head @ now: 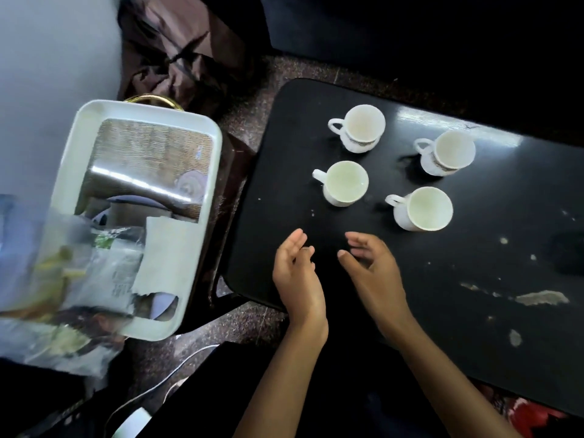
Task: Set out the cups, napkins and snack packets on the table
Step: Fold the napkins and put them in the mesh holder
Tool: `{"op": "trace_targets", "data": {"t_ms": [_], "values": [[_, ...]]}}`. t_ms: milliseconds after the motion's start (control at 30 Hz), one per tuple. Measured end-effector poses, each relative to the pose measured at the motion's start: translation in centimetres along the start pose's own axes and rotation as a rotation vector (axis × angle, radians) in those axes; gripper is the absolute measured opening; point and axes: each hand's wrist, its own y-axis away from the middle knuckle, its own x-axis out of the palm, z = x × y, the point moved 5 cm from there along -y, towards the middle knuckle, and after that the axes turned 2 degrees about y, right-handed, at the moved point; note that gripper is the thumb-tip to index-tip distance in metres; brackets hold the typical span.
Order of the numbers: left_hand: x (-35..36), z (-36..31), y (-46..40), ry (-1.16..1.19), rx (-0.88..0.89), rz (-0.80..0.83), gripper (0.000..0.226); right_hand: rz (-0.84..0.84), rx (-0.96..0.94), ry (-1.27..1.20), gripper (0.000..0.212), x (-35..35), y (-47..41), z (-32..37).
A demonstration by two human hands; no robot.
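Note:
Several white cups stand upright and empty on the black table (442, 279): one at the back left (360, 128), one at the back right (448, 153), one in front left (346, 183), one in front right (422, 210). A white tray (202, 241) sits left of the table. It holds a pale napkin (167, 257) and clear snack packets (63, 279), which look blurred. My left hand (298, 273) and my right hand (373, 270) hover over the table's near left part, palms facing each other, fingers relaxed and holding nothing.
The tray has a gold handle (155, 99) at its far end. Brown cloth (180, 52) lies behind it. The table's surface is worn with pale scuffs (540, 298) at the right. A white cable (177, 371) runs across the speckled floor near my legs.

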Motion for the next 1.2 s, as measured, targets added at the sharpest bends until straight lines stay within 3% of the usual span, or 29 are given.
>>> {"op": "trace_targets", "data": {"t_ms": [200, 433, 600, 833, 1200], "values": [[-6.5, -4.4, -2.2, 0.122, 0.188, -0.163, 0.031, 0.177, -0.163, 0.005, 0.028, 8.1, -0.1, 6.9], [-13.6, -6.2, -4.3, 0.135, 0.235, -0.335, 0.031, 0.3, -0.305, 0.216, 0.03, 15.7, 0.7, 10.3], [-16.4, -5.8, -5.2, 0.076, 0.218, -0.367, 0.032, 0.278, -0.405, 0.471, 0.035, 18.8, 0.9, 10.7], [-17.1, -4.8, -6.5, 0.039, 0.14, -0.279, 0.035, 0.074, -0.562, 0.959, 0.037, 20.8, 1.2, 11.5], [-17.3, -4.8, -7.3, -0.002, 0.124, -0.242, 0.032, 0.051, -0.402, 0.971, 0.025, 22.0, 1.0, 11.5]]}}
